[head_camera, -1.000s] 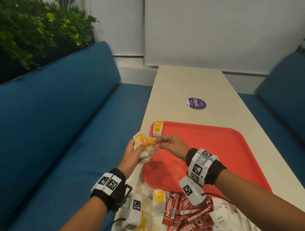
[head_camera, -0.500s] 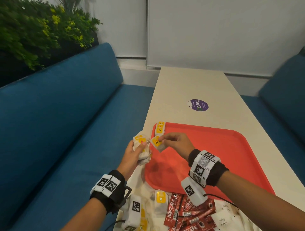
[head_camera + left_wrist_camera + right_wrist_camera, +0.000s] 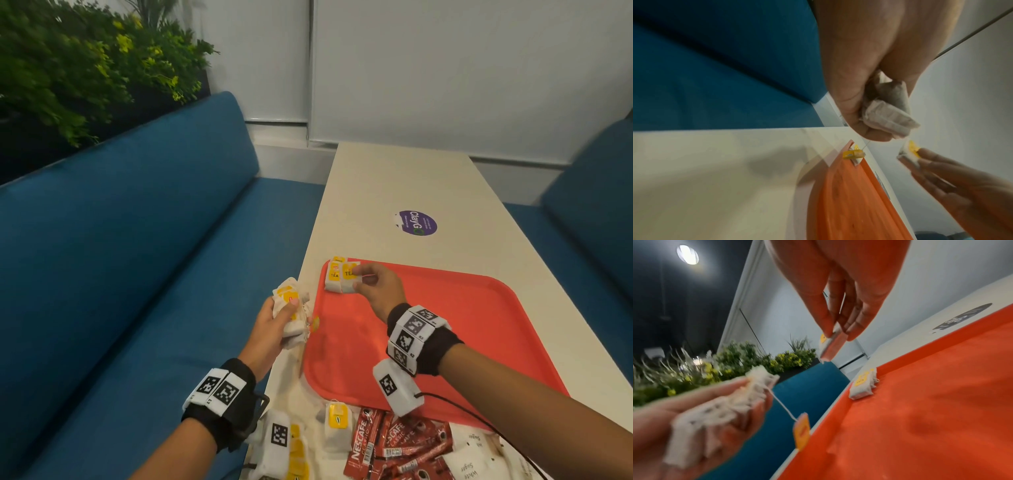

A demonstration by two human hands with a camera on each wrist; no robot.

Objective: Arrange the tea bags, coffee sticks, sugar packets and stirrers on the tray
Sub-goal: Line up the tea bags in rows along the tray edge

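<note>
The right hand (image 3: pixel 375 289) pinches a tea bag (image 3: pixel 350 279) and should lay it flat beside the first tea bag (image 3: pixel 333 278) in the tray (image 3: pixel 479 325) corner, while the left hand (image 3: pixel 274 325) grips the tea bag bunch (image 3: pixel 289 310) beside the tray.

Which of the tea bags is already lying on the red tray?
The white tea bag with a yellow tag in the far left corner of the red plastic tray. The right hand holds another just beside it; the rest are off the tray.
</note>
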